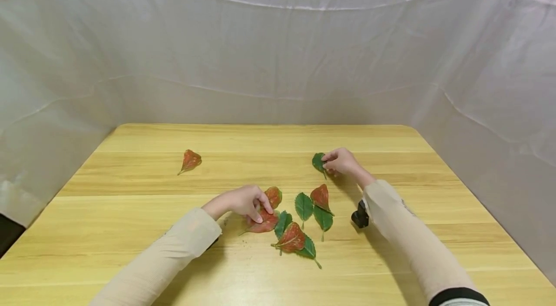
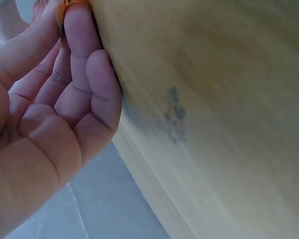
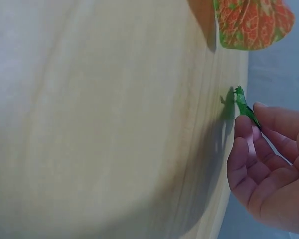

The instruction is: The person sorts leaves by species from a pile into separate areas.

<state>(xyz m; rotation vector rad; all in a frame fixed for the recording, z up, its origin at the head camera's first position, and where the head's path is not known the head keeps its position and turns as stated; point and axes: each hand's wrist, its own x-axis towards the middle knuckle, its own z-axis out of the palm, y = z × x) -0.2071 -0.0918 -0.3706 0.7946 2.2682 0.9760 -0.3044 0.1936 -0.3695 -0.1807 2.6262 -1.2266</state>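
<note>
My left hand [image 1: 248,201] is low over the table and pinches a red leaf [image 1: 266,223] between thumb and forefinger. In the left wrist view, an orange edge of that leaf [image 2: 75,2] shows at the fingertips. Farther back on the right, my right hand [image 1: 345,162] pinches a dark green leaf [image 1: 318,161] by its edge. The right wrist view shows this green leaf [image 3: 244,107] edge-on between thumb and fingers, with its shadow on the wood. Another red leaf [image 1: 273,196] lies just beyond my left fingers.
Between the hands lie several loose leaves: a red one [image 1: 320,196] overlapping a green one [image 1: 323,219], a green one [image 1: 303,205], and a red one [image 1: 292,238] over green ones. A lone red leaf [image 1: 190,160] lies far left on the wooden table [image 1: 130,209]. White sheeting [image 1: 278,55] surrounds the table.
</note>
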